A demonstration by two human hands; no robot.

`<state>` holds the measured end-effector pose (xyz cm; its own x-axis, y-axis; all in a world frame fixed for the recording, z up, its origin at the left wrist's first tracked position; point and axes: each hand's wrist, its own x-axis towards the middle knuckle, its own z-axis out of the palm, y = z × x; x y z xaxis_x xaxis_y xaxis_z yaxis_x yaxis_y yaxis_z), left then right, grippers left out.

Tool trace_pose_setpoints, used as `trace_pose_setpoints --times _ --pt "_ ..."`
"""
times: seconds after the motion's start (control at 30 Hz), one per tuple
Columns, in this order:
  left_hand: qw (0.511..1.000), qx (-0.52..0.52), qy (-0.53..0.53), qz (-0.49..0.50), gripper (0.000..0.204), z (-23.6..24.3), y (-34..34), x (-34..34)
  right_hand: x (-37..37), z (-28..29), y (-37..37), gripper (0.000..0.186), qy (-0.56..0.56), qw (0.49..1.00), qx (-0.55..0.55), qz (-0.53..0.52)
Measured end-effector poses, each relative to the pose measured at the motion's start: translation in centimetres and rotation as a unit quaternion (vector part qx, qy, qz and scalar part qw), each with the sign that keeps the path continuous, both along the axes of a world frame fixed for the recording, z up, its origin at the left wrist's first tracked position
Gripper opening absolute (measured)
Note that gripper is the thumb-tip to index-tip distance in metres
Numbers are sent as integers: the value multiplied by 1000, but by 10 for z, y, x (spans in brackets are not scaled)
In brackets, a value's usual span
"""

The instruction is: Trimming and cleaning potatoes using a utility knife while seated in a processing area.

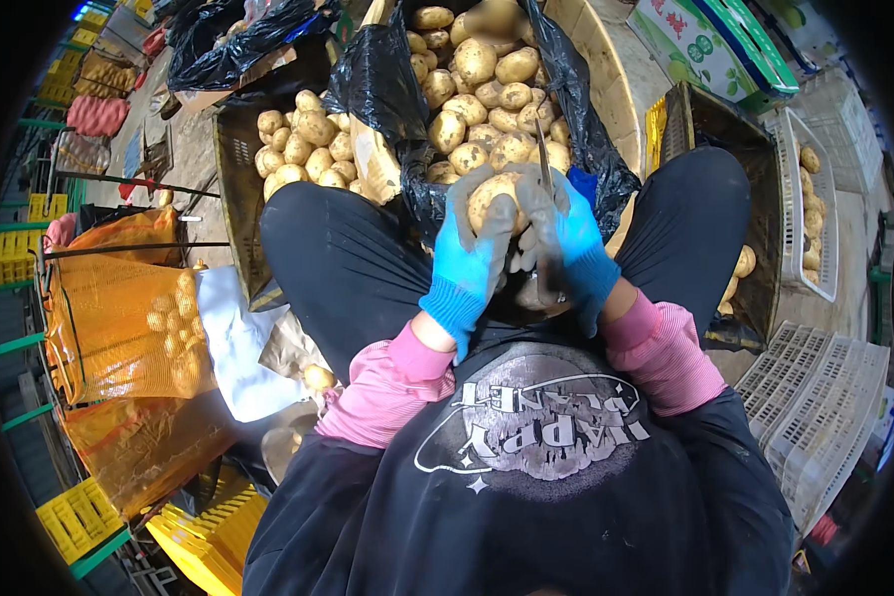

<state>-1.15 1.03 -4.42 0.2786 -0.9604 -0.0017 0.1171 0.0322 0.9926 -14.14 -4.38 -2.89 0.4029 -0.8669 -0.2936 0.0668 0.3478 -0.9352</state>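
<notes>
Both my hands wear blue gloves with grey palms and meet in front of my lap. My left hand (477, 233) is closed round a yellow, soil-specked potato (494, 202). My right hand (563, 223) grips a knife (543, 149) beside that potato, its narrow dark blade pointing up and away from me; the handle is hidden in the glove. Just beyond my hands stands a large box lined with a black plastic bag (591, 129), full of loose potatoes (477, 62). Something shiny below my right hand is too unclear to name.
Left of my knee is a crate (236, 204) of potatoes. An orange mesh bag (109, 318) with potatoes hangs on a frame further left. To the right stand a dark crate (755, 214), a white basket (793, 233) of potatoes and a white plastic crate (815, 397).
</notes>
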Motion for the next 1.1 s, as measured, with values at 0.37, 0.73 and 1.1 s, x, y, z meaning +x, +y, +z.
trace_pose_setpoints --times 0.37,0.73,1.1 --pt "995 -13 -8 94 43 12 -7 17 15 -20 21 48 -118 988 -49 -88" --pt "977 -175 -117 42 61 24 1 19 4 13 32 67 -146 987 41 -52" --pt "987 -76 108 -88 106 12 14 -1 -5 21 10 52 -147 965 -206 -71"
